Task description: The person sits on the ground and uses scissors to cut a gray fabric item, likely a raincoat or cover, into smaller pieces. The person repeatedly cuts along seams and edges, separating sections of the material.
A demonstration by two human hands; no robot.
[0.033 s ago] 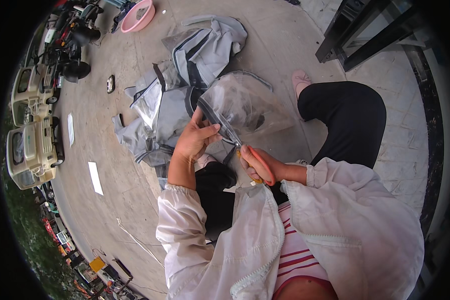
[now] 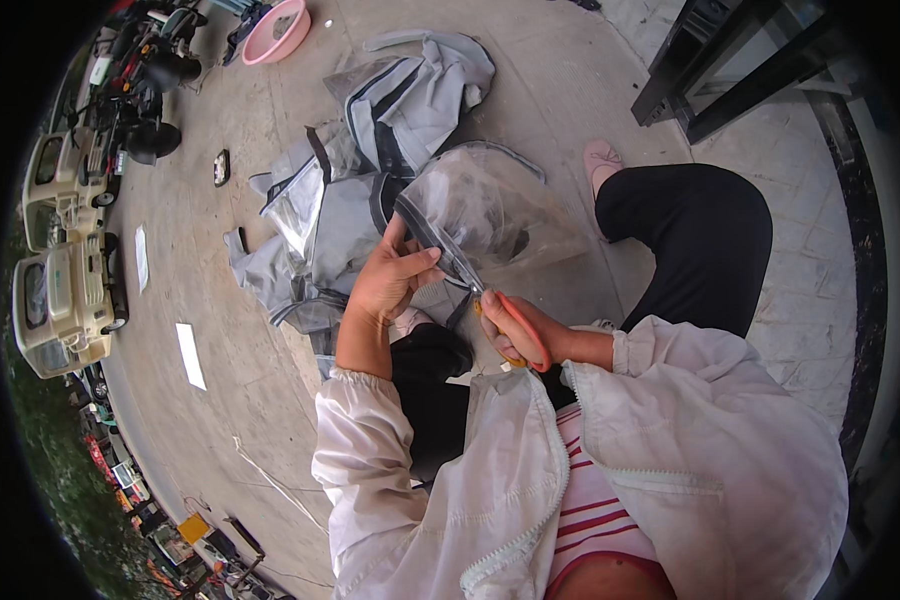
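Left hand (image 2: 392, 278)'s pinching a floppy, dark-edged clear plastic sheet (image 2: 490, 208), right hand (image 2: 552, 332)'s gripping orange-handled metal scissors (image 2: 527, 322) right at its edge.

You wear a white jacket (image 2: 740, 440), which is loose and wrinkled, with gathered cuffs (image 2: 360, 378) and a pale, toothed zip (image 2: 660, 481). Inside the open jacket is a pink shirt (image 2: 592, 508) with red stripes. Beyond the jacket there are black trousers (image 2: 705, 225) and a pale pink shoe (image 2: 603, 157).

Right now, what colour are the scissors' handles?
The scissors' handles are orange, best seen in the head view.
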